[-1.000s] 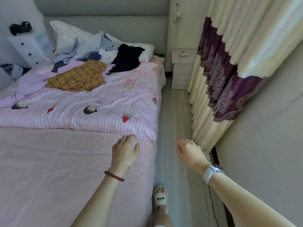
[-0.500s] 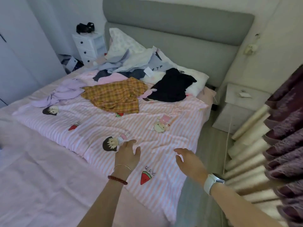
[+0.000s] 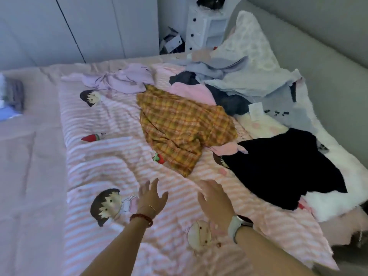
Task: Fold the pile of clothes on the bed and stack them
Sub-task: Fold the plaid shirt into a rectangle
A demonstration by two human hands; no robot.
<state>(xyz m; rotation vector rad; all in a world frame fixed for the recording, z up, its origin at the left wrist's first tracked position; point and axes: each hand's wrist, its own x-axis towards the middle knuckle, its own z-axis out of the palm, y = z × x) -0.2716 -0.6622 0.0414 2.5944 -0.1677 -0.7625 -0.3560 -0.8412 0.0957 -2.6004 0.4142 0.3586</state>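
Unfolded clothes lie strewn over the pink striped quilt (image 3: 111,120). A yellow plaid garment (image 3: 183,126) is nearest, in the middle. A black garment (image 3: 278,166) lies to its right, a lilac one (image 3: 123,80) to the far left, and pink (image 3: 191,92), dark grey (image 3: 229,100) and pale blue-grey pieces (image 3: 249,80) are heaped toward the headboard. My left hand (image 3: 152,196) and right hand (image 3: 215,196) hover over the quilt just short of the plaid garment, fingers spread, holding nothing.
A grey padded headboard (image 3: 318,46) runs along the right. A white pillow (image 3: 251,42) leans against it. A white drawer unit (image 3: 205,28) stands beyond the bed's far corner. Folded fabric (image 3: 12,96) sits at the left edge. Wardrobe doors (image 3: 79,26) line the far side.
The view has swung left and closer to the bed. Both hands have reached forward over the quilt toward the plaid garment, still empty.
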